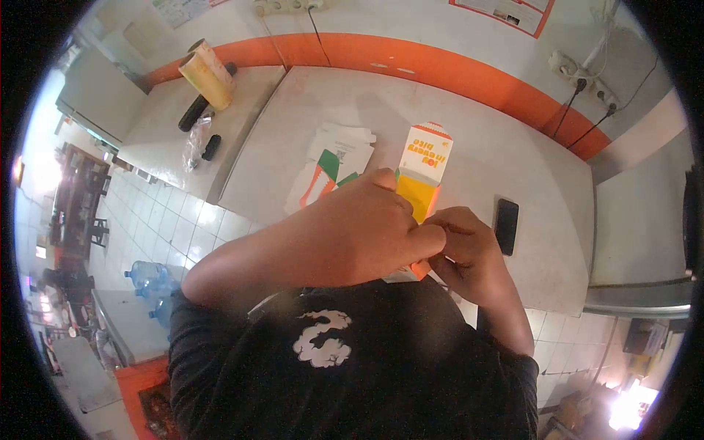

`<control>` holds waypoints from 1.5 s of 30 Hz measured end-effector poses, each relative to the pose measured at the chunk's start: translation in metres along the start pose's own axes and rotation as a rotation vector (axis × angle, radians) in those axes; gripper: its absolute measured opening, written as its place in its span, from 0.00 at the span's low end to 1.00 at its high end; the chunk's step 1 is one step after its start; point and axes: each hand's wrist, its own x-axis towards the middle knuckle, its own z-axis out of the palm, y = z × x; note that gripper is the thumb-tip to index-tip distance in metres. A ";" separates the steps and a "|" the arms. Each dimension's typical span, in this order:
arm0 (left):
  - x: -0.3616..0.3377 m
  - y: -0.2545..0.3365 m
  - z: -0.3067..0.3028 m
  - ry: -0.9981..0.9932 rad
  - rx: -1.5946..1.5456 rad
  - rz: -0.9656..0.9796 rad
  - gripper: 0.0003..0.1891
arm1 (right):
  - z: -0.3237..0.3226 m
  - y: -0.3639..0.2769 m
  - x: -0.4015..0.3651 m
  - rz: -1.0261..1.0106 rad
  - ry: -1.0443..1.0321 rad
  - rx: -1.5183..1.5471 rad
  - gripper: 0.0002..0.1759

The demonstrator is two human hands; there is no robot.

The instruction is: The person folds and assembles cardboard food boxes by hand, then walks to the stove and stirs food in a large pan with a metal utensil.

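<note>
A printed cardboard food box (422, 158), white, yellow and orange, stands partly open close to my chest, with its lettered flap pointing away from me. My left hand (385, 224) reaches across the box, fingers curled and closed on it, hiding much of its body. From the other side my right hand (466, 242) pinches the box's near edge, thumb and fingers pressed together close to the left thumb. Left of the box lie flat cardboard blanks (350, 150), white with green and orange print, partly covered by my left forearm.
A black phone (507, 226) lies to the right on the pale table (543, 169). On the left table are large yellowish rolls (209, 81), black objects and a clear plastic bag (195, 143). Blue water bottles (152, 279) are at lower left. Sockets with cables (579, 77) hang on the wall.
</note>
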 end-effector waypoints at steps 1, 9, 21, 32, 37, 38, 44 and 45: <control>0.001 0.000 -0.001 -0.007 0.009 0.013 0.08 | 0.001 0.000 0.001 -0.001 -0.020 0.025 0.16; 0.002 0.024 0.018 0.208 -0.214 -0.001 0.10 | -0.009 0.019 0.002 0.284 -0.581 0.480 0.18; -0.019 -0.042 0.123 0.538 -1.501 -0.341 0.33 | 0.009 0.048 -0.023 0.322 -0.193 0.132 0.27; -0.017 -0.028 0.121 0.469 -0.836 -0.316 0.22 | 0.036 0.042 -0.017 0.428 0.324 0.238 0.27; -0.012 -0.017 0.116 0.497 -0.886 -0.320 0.20 | 0.030 0.047 -0.025 0.546 0.010 0.461 0.20; -0.015 -0.018 0.115 0.490 -0.868 -0.368 0.20 | 0.029 0.050 -0.027 0.554 -0.067 0.453 0.19; -0.023 -0.018 0.114 0.436 -0.719 -0.481 0.20 | 0.050 0.056 -0.034 0.489 0.033 0.424 0.20; -0.022 -0.020 0.115 0.436 -0.712 -0.477 0.20 | 0.044 0.057 -0.031 0.516 0.028 0.317 0.19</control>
